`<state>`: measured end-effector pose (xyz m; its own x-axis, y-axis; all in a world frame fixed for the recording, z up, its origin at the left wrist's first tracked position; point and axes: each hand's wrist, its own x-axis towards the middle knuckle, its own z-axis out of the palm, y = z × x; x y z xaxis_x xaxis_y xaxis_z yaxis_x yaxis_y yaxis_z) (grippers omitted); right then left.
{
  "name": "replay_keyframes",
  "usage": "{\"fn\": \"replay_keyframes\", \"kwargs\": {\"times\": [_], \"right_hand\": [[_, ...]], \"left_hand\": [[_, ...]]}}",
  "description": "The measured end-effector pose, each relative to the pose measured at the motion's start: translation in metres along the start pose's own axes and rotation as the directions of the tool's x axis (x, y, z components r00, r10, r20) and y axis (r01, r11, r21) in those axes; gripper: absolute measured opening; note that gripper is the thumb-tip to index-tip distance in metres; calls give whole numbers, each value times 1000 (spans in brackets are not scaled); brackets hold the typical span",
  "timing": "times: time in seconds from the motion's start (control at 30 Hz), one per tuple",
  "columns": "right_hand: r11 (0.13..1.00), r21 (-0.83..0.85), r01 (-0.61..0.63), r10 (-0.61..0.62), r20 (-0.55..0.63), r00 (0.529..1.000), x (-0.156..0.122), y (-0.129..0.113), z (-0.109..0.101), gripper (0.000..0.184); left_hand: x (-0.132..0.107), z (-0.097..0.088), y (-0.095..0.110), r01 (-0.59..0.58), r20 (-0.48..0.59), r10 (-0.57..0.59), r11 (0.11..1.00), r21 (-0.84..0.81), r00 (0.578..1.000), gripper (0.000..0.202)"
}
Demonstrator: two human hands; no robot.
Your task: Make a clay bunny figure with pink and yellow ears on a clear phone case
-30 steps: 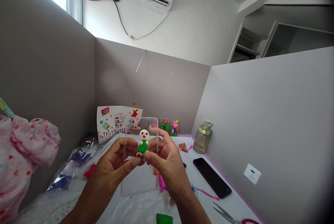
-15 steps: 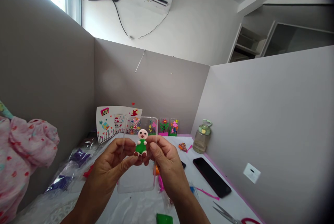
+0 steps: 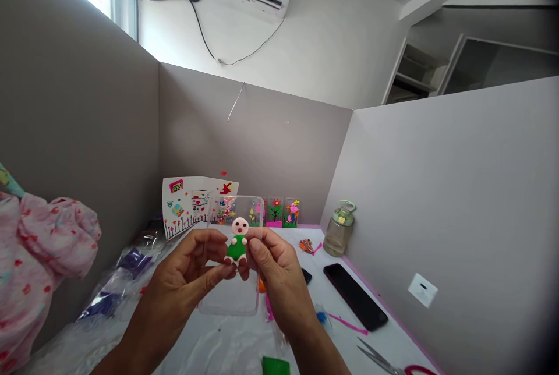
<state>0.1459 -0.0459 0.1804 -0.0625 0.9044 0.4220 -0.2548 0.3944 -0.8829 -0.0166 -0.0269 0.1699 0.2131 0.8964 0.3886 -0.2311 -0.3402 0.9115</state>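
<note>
A clear, rounded-corner plastic case (image 3: 229, 303) is held up in front of me, tilted, above the table. On its face sits a small clay figure (image 3: 236, 250) with a pale round head, dark eyes, a green body and brown feet. My left hand (image 3: 181, 276) is closed on the case from the left, its thumb at the figure's feet. From the other side my right hand (image 3: 279, 267) grips the case, thumb in front beside the green body and fingers behind. Some fingertips are hidden behind the figure.
Scissors (image 3: 379, 356), a black phone (image 3: 356, 296) and a green-lidded bottle (image 3: 338, 229) are on the right. Decorated clear panels (image 3: 275, 210) and a drawing (image 3: 177, 212) stand at the back. A green packet (image 3: 276, 365) lies near; plastic bags (image 3: 102, 304) lie left.
The lower edge of the case has risen slightly as it tilts. My left thumb has shifted a little right along the figure's feet. Both hands keep their hold.
</note>
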Motion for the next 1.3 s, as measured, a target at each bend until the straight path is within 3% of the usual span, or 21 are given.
{"fn": "replay_keyframes", "kwargs": {"times": [0.3,0.53,0.8,1.0,1.17,1.3], "right_hand": [[1000,-21,-9,9,-11,1000,2,-1,2,24],[1000,-22,17,-18,-28,999,2,0,4,26],[999,-34,24,-25,-32,999,2,3,3,27],[999,-28,20,-21,-48,999,2,1,4,27],[996,-66,54,-58,-58,997,2,-1,6,23],[995,-83,64,-69,-62,996,0,-1,10,22]], "left_hand": [[-1,-11,-3,46,81,-51,997,56,995,34],[0,-13,-5,55,141,-56,998,14,988,24],[4,-15,-13,41,106,-42,999,10,993,26],[2,-10,-8,49,122,-47,999,-9,991,27],[-2,-2,-6,47,71,-45,999,-16,996,45],[-1,2,-6,56,81,-53,998,-36,995,49]]}}
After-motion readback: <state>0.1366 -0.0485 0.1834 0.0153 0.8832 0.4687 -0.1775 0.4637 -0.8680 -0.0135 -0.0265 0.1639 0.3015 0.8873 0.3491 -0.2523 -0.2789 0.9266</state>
